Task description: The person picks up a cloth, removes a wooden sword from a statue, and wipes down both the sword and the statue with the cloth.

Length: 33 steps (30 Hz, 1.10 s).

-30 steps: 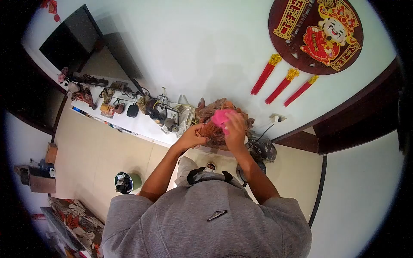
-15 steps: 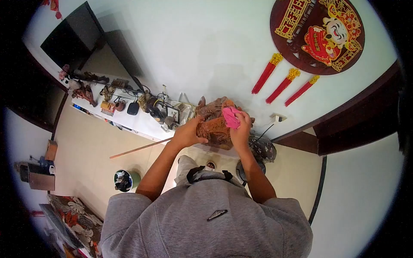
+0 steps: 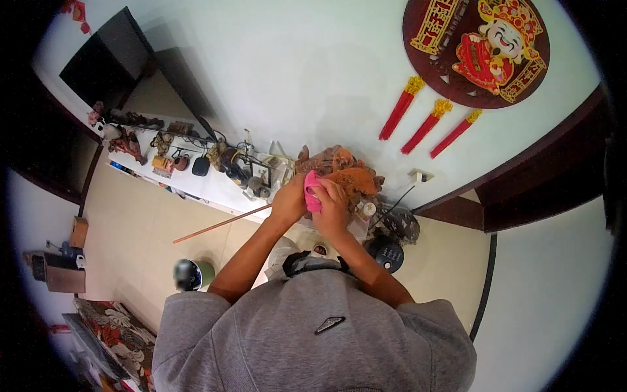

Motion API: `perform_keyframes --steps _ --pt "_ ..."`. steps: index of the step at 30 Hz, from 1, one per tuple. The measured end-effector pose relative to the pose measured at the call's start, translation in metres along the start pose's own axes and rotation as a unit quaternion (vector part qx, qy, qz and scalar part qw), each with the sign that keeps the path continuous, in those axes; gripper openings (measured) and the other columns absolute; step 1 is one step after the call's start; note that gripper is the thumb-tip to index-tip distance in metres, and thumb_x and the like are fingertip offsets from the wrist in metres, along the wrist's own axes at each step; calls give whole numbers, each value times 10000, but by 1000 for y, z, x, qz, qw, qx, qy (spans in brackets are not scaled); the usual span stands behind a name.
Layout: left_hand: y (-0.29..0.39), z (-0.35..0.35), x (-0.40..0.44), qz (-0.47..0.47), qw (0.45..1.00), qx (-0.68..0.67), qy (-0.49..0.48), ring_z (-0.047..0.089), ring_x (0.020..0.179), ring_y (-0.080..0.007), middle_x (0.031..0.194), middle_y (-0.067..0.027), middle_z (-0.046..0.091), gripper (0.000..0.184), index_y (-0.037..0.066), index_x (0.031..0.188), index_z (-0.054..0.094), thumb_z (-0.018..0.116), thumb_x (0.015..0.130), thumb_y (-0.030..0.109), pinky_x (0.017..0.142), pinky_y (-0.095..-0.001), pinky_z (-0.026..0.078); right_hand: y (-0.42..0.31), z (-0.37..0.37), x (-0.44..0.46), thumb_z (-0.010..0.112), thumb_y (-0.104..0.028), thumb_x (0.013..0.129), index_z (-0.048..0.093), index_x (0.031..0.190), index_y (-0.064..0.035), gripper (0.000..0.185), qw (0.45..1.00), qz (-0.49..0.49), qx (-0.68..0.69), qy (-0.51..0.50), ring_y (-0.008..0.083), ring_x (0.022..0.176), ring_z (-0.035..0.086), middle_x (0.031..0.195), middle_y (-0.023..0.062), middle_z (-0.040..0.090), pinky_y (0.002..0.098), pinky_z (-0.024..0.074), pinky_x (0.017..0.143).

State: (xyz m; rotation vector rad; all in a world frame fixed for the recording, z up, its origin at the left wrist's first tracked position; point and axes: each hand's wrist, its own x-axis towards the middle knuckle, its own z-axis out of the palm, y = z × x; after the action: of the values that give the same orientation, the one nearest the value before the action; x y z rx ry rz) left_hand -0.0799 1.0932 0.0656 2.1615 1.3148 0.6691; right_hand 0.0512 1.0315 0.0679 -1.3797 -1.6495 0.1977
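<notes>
In the head view a reddish-brown wood carving with a rough, knotted surface rests on the end of the white cabinet. A bunched pink cloth is in my right hand, whose fingers are bent around it at the carving's left front. Close beside it, my left hand is closed at the carving's left edge. Its fingertips are hidden behind the cloth and carving. The two hands nearly meet at the cloth.
Ornaments, a small teapot and a framed item line the white cabinet under a TV. A thin stick juts out left. A bin stands on the floor; a black round object sits right.
My right hand has moved left and down with the pink cloth, toward my left hand. The carving appears turned, and a small round whitish item now shows at its right.
</notes>
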Motion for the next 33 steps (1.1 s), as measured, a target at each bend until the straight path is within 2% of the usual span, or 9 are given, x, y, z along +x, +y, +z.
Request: perform_keyframes --steps 6,10,13,17,22,24,27,30,33 --pt "-7 -15 -4 -13 999 22 39 653 944 -406 1054 -218 653 599 27 1205 542 805 719 259 783 -466 523 29 -32 -4 702 6 691 651 1070 -18 384 987 -8 99 -127 358 1091 565 1128 137 612 431 463 932" --pt "-7 -14 -6 -3 998 42 40 653 946 -402 1046 -210 658 663 36 1243 520 829 693 241 788 -456 527 24 -41 32 710 -3 669 670 1059 -29 392 998 -15 -3 63 363 1089 555 1140 133 621 436 461 901" --pt "3 -5 -5 9 999 45 27 649 948 -406 1068 -213 652 645 42 1276 493 780 723 210 776 -474 526 16 -14 30 697 -5 654 673 1085 -39 433 989 -36 -119 -74 356 1129 524 1173 133 620 453 432 938" --pt "-1 1 -11 -36 999 26 -24 643 968 -413 1105 -222 648 696 53 1344 430 745 734 168 770 -484 526 22 12 8 675 -11 626 673 1098 -41 473 993 -4 -49 -104 352 1163 505 1221 123 618 470 424 976" --pt "-12 11 -22 -20 999 32 -27 644 963 -427 1141 -260 626 1013 36 1451 297 860 630 224 772 -489 534 35 -17 4 662 7 655 679 1092 -21 438 975 -11 36 -218 352 1102 545 1159 134 654 433 440 967" --pt "-17 6 -16 -41 998 53 -9 656 894 -406 1035 -230 650 976 37 1434 327 859 635 218 738 -479 532 48 -30 8 653 19 658 677 1092 -12 436 960 11 105 -259 356 1092 558 1134 135 667 428 444 964" --pt "-15 -5 -11 -29 998 49 27 659 878 -376 994 -196 656 916 37 1404 377 860 647 219 725 -451 530 49 -53 33 699 -7 683 695 1107 -23 424 960 121 170 -184 341 1082 561 1117 158 663 447 452 950" --pt "-8 -5 -10 26 995 59 75 658 879 -358 1011 -184 652 877 45 1393 414 857 657 222 732 -429 533 35 -52 51 721 -9 659 696 1088 -20 429 1000 11 2 -29 343 1077 561 1138 143 653 438 446 951" --pt "-2 5 -3 -12 998 49 37 656 851 -348 1007 -176 646 872 32 1386 430 861 654 226 735 -420 535 11 -23 28 740 -22 651 697 1064 -20 415 992 -13 -101 -80 352 1073 557 1147 138 656 428 440 958"
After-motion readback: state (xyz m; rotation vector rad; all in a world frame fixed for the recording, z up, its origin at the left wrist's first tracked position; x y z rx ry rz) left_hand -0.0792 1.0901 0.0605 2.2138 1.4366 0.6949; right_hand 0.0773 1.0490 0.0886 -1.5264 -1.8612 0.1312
